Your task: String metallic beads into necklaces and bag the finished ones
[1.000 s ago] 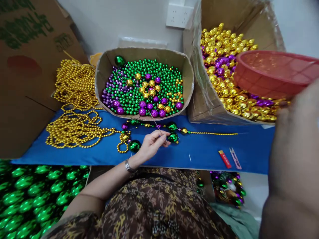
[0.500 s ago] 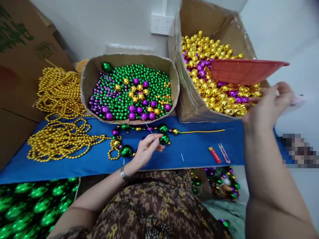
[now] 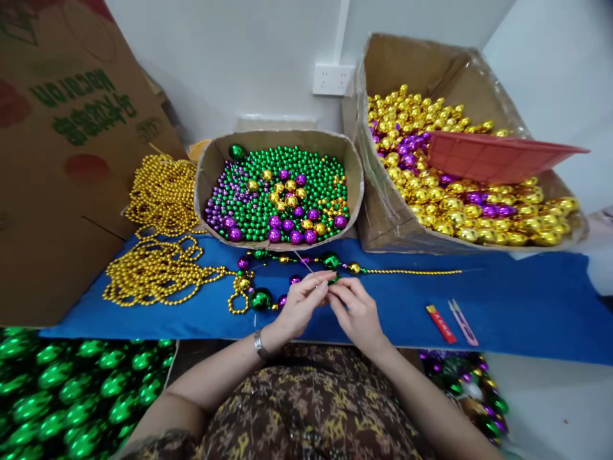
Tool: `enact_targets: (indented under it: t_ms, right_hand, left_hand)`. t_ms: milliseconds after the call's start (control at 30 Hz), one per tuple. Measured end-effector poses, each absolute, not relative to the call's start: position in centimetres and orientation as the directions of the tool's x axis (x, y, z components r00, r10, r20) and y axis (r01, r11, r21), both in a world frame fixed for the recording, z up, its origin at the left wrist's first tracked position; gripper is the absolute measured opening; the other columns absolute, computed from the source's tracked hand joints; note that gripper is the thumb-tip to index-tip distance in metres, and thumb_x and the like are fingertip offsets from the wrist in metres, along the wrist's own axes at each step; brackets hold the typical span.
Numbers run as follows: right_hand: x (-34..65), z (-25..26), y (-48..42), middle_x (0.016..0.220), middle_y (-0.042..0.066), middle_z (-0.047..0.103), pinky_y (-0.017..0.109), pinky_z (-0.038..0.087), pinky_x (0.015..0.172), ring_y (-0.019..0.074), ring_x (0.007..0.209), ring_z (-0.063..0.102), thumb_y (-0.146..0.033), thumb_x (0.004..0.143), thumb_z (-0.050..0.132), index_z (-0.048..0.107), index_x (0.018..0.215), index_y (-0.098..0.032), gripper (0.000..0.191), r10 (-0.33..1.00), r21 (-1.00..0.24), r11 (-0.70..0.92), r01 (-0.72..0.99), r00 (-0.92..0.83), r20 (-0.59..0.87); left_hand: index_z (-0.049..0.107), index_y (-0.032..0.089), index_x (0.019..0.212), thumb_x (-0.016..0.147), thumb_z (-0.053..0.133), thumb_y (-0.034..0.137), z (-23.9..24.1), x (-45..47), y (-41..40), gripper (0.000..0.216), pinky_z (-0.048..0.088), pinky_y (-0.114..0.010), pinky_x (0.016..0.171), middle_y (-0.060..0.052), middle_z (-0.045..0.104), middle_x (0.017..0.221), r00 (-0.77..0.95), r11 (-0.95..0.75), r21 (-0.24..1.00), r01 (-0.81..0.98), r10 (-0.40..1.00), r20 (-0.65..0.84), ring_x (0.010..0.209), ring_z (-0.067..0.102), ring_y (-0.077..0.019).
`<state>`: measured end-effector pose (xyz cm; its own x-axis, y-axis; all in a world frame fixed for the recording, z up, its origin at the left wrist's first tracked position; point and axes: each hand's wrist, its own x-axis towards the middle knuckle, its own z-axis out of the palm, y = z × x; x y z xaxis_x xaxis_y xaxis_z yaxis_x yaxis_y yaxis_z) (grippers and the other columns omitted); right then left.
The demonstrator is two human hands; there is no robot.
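Observation:
Over the blue cloth (image 3: pixel 393 306), my two hands meet fingertip to fingertip. My left hand (image 3: pixel 302 304) pinches a thin, straight needle-like strand (image 3: pixel 302 262) that points up toward the bead box. Fingers closed, my right hand (image 3: pixel 357 313) presses against the left one; what lies in its pinch is hidden. A bit of green bead (image 3: pixel 334 279) shows just behind the fingertips. Around them lies a bead garland (image 3: pixel 261 299) of green, purple and gold balls, ending at the right in a row of small gold beads (image 3: pixel 414 272).
A low cardboard box (image 3: pixel 354 191) of mixed beads stands behind my hands. The larger box (image 3: pixel 383 220) holds gold and purple beads and a red basket (image 3: pixel 498 158). Gold bead strands (image 3: pixel 158 275) lie left; a red-and-yellow cutter (image 3: pixel 441 324) and pink snips (image 3: pixel 463 323) lie right.
My right hand has come from the big bead box back to my left hand, and their fingertips now touch. The view has shifted, so the boxes sit further right and lower.

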<state>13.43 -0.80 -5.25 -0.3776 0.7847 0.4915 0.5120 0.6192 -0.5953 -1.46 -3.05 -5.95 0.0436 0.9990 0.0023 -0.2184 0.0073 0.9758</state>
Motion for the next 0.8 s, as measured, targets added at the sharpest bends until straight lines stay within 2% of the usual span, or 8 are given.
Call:
enact_targets:
  t_ms: [100, 167, 233, 400, 467, 533, 667, 800]
  right_hand:
    - [15.0, -4.5, -0.9, 0.091, 0.005, 0.064, 0.027, 0.054, 0.076, 0.0147, 0.082, 0.064, -0.025, 0.092, 0.054, 0.07, 0.096, -0.021, 0.017, 0.802, -0.643, 0.598, 0.479, -0.377, 0.465]
    - [16.4, -3.9, -1.0, 0.089, 0.004, 0.066, 0.027, 0.054, 0.075, 0.0145, 0.081, 0.064, -0.024, 0.091, 0.056, 0.07, 0.095, -0.022, 0.014, 0.829, -0.698, 0.556, 0.452, -0.362, 0.426]
    - [17.8, -3.5, -1.2, 0.088, 0.003, 0.067, 0.027, 0.054, 0.072, 0.0141, 0.078, 0.065, -0.024, 0.091, 0.058, 0.069, 0.096, -0.022, 0.013, 0.865, -0.752, 0.496, 0.433, -0.317, 0.388]
    - [19.2, -2.9, -1.7, 0.09, 0.002, 0.067, 0.025, 0.053, 0.064, 0.0122, 0.069, 0.064, -0.027, 0.09, 0.059, 0.067, 0.108, -0.023, 0.02, 0.915, -0.825, 0.398, 0.402, -0.237, 0.326]
    - [19.3, -2.9, -1.6, 0.09, 0.003, 0.068, 0.024, 0.053, 0.064, 0.0126, 0.071, 0.064, -0.028, 0.09, 0.059, 0.067, 0.107, -0.022, 0.019, 0.905, -0.809, 0.416, 0.416, -0.275, 0.324]
    - [19.8, -3.5, -1.3, 0.089, 0.004, 0.069, 0.024, 0.053, 0.067, 0.0136, 0.075, 0.065, -0.03, 0.092, 0.056, 0.067, 0.105, -0.022, 0.019, 0.874, -0.754, 0.461, 0.468, -0.384, 0.297]
    - [22.0, -6.6, -0.7, 0.091, 0.006, 0.071, 0.027, 0.053, 0.074, 0.0164, 0.083, 0.067, -0.03, 0.097, 0.043, 0.069, 0.1, -0.022, 0.027, 0.779, -0.583, 0.562, 0.588, -0.613, 0.132]
    - [24.3, -10.1, -0.7, 0.089, 0.006, 0.07, 0.028, 0.052, 0.073, 0.0175, 0.082, 0.066, -0.03, 0.098, 0.035, 0.069, 0.099, -0.024, 0.034, 0.756, -0.416, 0.592, 0.69, -0.654, -0.009]
  left_hand:
    - [0.072, 0.021, 0.108, 0.092, 0.054, 0.034, -5.4, -3.7, -3.3, 0.027, 0.05, -0.035, 0.093, -0.011, 0.066, 0.117, 0.166, -0.187, 0.981, 0.06, 0.971, 0.175, 0.112, 0.06, -0.0228]
    - [0.07, 0.021, 0.109, 0.092, 0.053, 0.031, -5.3, -5.8, -3.0, 0.026, 0.05, -0.034, 0.092, -0.009, 0.069, 0.11, 0.155, -0.284, 0.917, 0.281, 0.956, 0.248, 0.105, 0.062, -0.0205]
    - [0.068, 0.02, 0.11, 0.094, 0.05, 0.03, -5.6, -7.7, -2.5, 0.026, 0.051, -0.033, 0.087, -0.008, 0.069, 0.106, 0.114, -0.281, 0.83, 0.482, 0.959, 0.259, 0.098, 0.065, -0.0189]
    - [0.061, 0.018, 0.12, 0.094, 0.049, 0.031, -7.0, -9.1, -0.8, 0.032, 0.051, -0.035, 0.085, -0.011, 0.065, 0.112, 0.241, -0.249, 0.441, 0.862, 0.968, 0.076, 0.102, 0.062, -0.024]
    - [0.059, 0.019, 0.122, 0.093, 0.05, 0.031, -7.6, -8.6, -0.2, 0.033, 0.052, -0.035, 0.081, -0.011, 0.063, 0.114, 0.274, -0.256, 0.298, 0.92, 0.962, -0.021, 0.102, 0.062, -0.026]
    - [0.06, 0.02, 0.12, 0.091, 0.052, 0.03, -8.0, -8.1, 0.2, 0.031, 0.052, -0.034, 0.076, -0.011, 0.063, 0.112, 0.286, -0.259, 0.226, 0.939, 0.953, -0.099, 0.099, 0.062, -0.0265]
    - [0.061, 0.02, 0.118, 0.09, 0.052, 0.025, -7.9, -8.1, 0.4, 0.029, 0.052, -0.034, 0.072, -0.011, 0.062, 0.11, 0.267, -0.232, 0.253, 0.939, 0.957, -0.112, 0.09, 0.065, -0.0241]
    - [0.062, 0.019, 0.116, 0.089, 0.054, 0.029, -5.5, -9.0, 0.1, 0.03, 0.053, -0.033, 0.078, -0.01, 0.064, 0.108, 0.242, -0.245, 0.493, 0.835, 0.968, 0.071, 0.091, 0.065, -0.022]
